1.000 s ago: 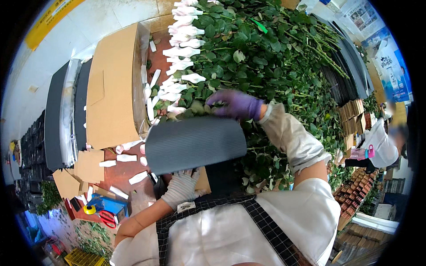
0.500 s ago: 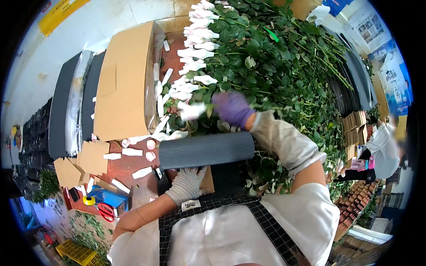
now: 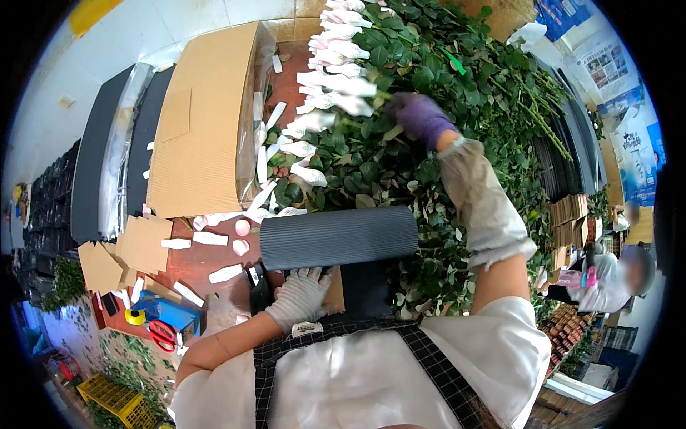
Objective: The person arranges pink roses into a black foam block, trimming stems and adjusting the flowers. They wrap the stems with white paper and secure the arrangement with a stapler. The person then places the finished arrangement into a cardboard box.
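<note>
Right hand: My right hand (image 3: 420,116), in a purple glove with a grey sleeve guard, reaches far out into the heap of flower stems (image 3: 457,93); the fingers curl down among the leaves, and I cannot tell whether they have closed on a stem.
Left hand: My left hand (image 3: 300,294), in a white knit glove, lies flat and open at the near edge of the dark corrugated sheet (image 3: 338,236), touching it, holding nothing.
Sheet: It curves across the bench just in front of my apron, between me and the stems.
Stems: Green and leafy, piled across the bench, their heads in white paper sleeves (image 3: 336,71) at the left of the pile.
Bench: A cardboard box (image 3: 204,121) stands left of the stems; loose white sleeves lie scattered on the red-brown top (image 3: 207,264).
Low left: Red scissors (image 3: 163,332) beside a roll of yellow tape (image 3: 134,315).
Far right: Another person (image 3: 607,275), seated.
</note>
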Demonstrator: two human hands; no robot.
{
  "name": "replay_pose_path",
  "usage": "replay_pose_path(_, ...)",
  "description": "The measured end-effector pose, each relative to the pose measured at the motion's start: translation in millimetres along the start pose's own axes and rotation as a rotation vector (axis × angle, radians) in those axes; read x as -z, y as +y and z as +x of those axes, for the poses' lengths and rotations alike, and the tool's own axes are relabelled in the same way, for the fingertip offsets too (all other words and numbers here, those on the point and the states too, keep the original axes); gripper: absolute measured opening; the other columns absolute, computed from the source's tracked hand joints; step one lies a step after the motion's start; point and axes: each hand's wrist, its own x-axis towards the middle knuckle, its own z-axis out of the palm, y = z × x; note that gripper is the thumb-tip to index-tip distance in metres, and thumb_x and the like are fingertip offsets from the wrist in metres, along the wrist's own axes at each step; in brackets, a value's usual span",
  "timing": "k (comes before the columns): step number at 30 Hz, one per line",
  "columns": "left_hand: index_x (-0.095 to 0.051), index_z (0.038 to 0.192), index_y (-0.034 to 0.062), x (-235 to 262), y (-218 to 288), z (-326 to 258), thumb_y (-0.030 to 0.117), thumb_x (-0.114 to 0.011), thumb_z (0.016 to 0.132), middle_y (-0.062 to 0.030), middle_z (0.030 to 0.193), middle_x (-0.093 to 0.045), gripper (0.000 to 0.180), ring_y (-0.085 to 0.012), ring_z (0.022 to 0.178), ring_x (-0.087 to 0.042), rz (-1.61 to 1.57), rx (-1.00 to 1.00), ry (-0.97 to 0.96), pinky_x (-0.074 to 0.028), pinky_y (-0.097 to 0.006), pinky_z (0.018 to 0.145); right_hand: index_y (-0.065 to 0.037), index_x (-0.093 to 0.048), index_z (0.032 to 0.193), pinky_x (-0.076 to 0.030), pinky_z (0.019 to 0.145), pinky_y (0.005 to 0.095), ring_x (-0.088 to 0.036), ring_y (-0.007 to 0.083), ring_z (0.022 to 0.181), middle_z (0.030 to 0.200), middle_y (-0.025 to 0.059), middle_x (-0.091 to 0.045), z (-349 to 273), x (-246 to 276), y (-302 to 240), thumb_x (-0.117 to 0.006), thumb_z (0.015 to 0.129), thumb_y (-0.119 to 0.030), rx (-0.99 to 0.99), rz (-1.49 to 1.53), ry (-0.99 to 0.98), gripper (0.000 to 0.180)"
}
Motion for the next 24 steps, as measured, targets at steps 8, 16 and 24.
replay_pose_path(8,-0.029,0.143,0.0014,-0.5,-1.6,3.0,0.057,-0.062,0.075,-0.0235,0.140,-0.034,0.094,-0.0402,0.131,-0.030,0.002,0.002,-0.079,-0.020,-0.054,0.108,-0.006,-0.064,0.102,-0.048,0.083,0.0441,-0.062,0.0365,0.093,0.101,0.0181,-0.065,13.2,-22.9,-12.6,-0.054,0.086,-0.025,0.137,-0.191,-0.067,0.027)
replay_pose_path(16,-0.031,0.142,0.0033,-10.4,-4.6,1.2,0.060,-0.060,0.076,-0.0235,0.140,-0.033,0.092,-0.0434,0.131,-0.027,-0.045,-0.018,0.012,-0.020,-0.058,0.106,-0.011,-0.066,0.109,-0.050,0.085,0.0414,-0.063,0.0322,0.097,0.107,0.0147,-0.065,27.9,-19.6,3.1,-0.069,0.074,-0.038,-0.040,-0.221,0.003,0.044)
replay_pose_path(24,-0.032,0.141,0.0027,-10.6,-5.7,1.5,0.060,-0.060,0.076,-0.0242,0.139,-0.033,0.091,-0.0435,0.130,-0.028,0.005,-0.034,0.042,-0.020,-0.058,0.106,-0.005,-0.062,0.111,-0.053,0.068,0.0386,-0.067,0.0278,0.074,0.089,0.0170,-0.068,39.5,-35.5,23.9,-0.059,0.083,-0.043,-0.042,-0.101,-0.279,0.047)
